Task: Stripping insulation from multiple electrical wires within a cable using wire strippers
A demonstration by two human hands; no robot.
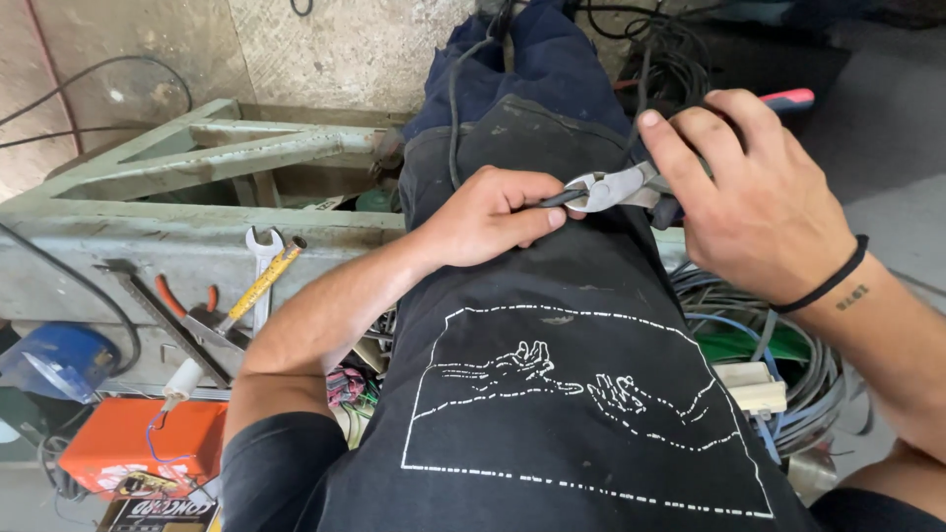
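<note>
1. Head view, nearest first: black apron (552, 414) across the person's lap, with a white dashed drawing of two reaching hands inside a dashed outline; dark blue trousers (547, 59) show above it, over the raised knee.
2. Left hand (488, 217) rests on the knee, fingers curled and pinched shut on the end of a thin black wire (455, 108); the wire runs up along the trouser leg toward the top of the picture.
3. Right hand (754, 207) wraps around the handles of a pair of cutting pliers (616, 187); a red handle tip pokes out past the fingers at upper right; a black band sits on that wrist.
4. Plier jaws sit just beside the left fingertips, closed on or nearly on the wire end; cannot tell whether they bite it; the two hands are close together, almost touching, over the knee.
5. Left of the leg: a pale green metal frame (197, 158); below it a ledge carrying a spanner (262, 266), a yellow-handled screwdriver (258, 286) and orange-handled pliers (182, 300), lying close together.
6. Lower left: an orange box (128, 448) and a blue round object (59, 360), partly cut off by the edge.
7. Right of the lap: a coil of grey and blue cables (788, 365) on the floor, with a green patch showing beneath it.
</note>
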